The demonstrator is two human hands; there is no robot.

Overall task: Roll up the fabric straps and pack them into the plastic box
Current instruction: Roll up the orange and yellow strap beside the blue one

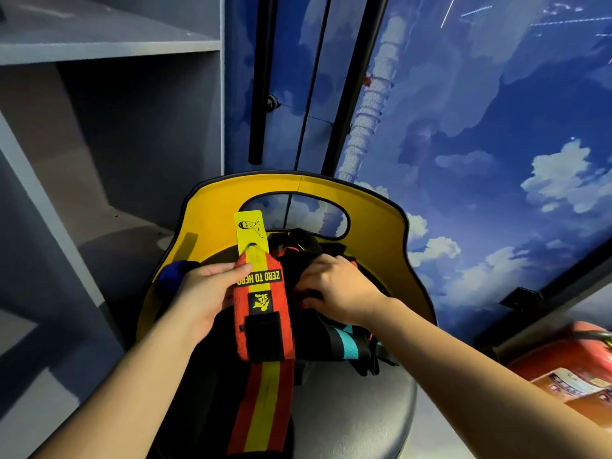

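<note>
A red and yellow fabric strap (263, 329) with a black label and a yellow tag (250, 230) hangs down over a chair seat. My left hand (203, 289) pinches its upper end, thumb on the front. My right hand (334, 288) presses down on a pile of black straps (331, 342) on the seat, fingers curled into them; one strap in the pile has teal stripes (347, 342). No plastic box is visible.
The straps lie on a black chair seat (357, 405) with a yellow backrest (381, 220). Grey shelving (99, 127) stands at the left. A blue cloud-printed wall (496, 127) is behind. A red fire extinguisher (569, 366) lies at the right.
</note>
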